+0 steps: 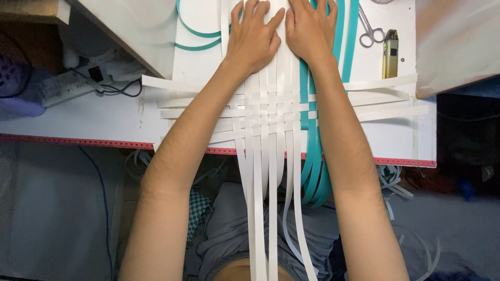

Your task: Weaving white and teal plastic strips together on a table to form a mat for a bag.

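Note:
A mat of white flat strips (265,112) is woven on the white table (104,114), with long white ends hanging over the front edge into my lap. My left hand (253,35) lies flat, fingers spread, on the upright white strips at the far side. Beside it, almost touching, my right hand (310,28) presses flat on the white strips and the teal strips (315,156). The teal strips run along the right side of the weave and hang over the edge. Neither hand grips anything.
Scissors (370,32) and a small olive box-shaped device (390,53) lie at the far right of the table. A loose teal strip (198,39) curls at the far left. A power strip (65,86) with cables sits left. A red ruler strip (78,140) lines the table's front edge.

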